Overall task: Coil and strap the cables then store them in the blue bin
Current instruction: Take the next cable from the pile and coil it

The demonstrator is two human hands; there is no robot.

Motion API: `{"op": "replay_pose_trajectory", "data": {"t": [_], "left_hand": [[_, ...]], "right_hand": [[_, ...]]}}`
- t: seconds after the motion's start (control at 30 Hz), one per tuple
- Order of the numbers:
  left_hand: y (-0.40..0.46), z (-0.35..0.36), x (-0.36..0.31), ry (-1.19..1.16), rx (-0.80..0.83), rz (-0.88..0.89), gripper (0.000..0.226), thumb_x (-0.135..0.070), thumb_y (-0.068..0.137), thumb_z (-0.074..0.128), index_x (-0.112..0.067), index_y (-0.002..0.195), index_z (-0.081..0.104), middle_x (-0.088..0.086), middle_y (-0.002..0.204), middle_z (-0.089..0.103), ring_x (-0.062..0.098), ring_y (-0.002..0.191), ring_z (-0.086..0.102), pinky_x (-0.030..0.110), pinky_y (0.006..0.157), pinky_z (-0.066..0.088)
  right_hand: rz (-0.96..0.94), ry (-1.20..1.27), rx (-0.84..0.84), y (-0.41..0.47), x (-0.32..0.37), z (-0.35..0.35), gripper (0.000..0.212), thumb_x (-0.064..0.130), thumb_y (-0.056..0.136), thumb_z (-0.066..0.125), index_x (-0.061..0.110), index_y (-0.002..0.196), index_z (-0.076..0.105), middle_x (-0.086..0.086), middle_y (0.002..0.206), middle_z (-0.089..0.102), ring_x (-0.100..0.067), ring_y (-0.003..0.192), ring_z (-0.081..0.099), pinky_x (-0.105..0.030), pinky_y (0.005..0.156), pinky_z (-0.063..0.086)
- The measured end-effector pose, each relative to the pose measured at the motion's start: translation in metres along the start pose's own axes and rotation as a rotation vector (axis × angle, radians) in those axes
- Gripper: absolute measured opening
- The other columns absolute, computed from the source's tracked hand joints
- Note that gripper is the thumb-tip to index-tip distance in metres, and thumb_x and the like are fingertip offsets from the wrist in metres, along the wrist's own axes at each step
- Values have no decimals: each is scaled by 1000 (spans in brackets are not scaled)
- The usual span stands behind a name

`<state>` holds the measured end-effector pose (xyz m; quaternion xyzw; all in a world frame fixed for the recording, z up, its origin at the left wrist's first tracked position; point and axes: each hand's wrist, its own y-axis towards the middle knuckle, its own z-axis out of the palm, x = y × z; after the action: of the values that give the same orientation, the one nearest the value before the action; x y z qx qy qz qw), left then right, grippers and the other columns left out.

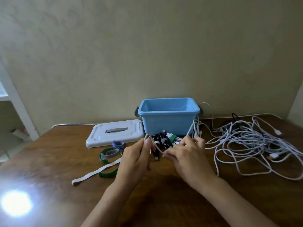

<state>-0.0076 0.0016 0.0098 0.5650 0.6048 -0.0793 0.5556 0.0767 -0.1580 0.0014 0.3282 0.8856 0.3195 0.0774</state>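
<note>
Your left hand (pixel 136 157) pinches loop of white cable (pixel 155 147); your right hand (pixel 185 152) grips same cable, fingers curled. Both hover over middle of brown wooden table (pixel 49 161) (glare patch near front-left corner). Blue bin (pixel 168 117) open at back edge against plain beige wall (pixel 147 46); strapped cable bundles (pixel 165 140) just before it. White lid (pixel 114 132) left of bin. Loose straps (pixel 109 154) near lid. Tangled white cables (pixel 249 141) toward right edge.
</note>
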Motion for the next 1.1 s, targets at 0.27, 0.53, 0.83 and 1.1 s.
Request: {"op": "replay_pose_trajectory", "data": {"t": [0.27,0.53,0.83,1.1], "left_hand": [[2,3,-4,-194,-37,-128,33,-29,105,43,-22,97,73,3,84,76,14,83,72,30,76,60],[-1,11,-16,-420,-13,-170,36,-32,106,38,-18,116,70,21,85,62,12,79,65,16,74,53],[9,-12,-6,-244,-116,-112,38,-56,97,32,-22,82,42,-7,65,43,11,58,39,34,54,34],[5,-12,-1,151,186,-14,46,-75,82,37,-31,90,31,-8,82,54,2,70,52,13,58,41]], "right_hand": [[-83,41,-59,-3,15,1,39,51,96,40,38,90,76,17,76,70,-12,90,53,-43,99,28],[-156,312,312,2,21,1,19,45,103,41,38,111,57,6,103,72,-14,106,59,-38,116,30],[-14,170,350,8,-11,-13,28,56,99,47,33,87,57,15,87,59,-4,86,54,-23,73,33],[-202,325,30,5,-4,-19,39,64,96,48,33,88,72,15,75,57,0,69,53,-11,61,32]]}}
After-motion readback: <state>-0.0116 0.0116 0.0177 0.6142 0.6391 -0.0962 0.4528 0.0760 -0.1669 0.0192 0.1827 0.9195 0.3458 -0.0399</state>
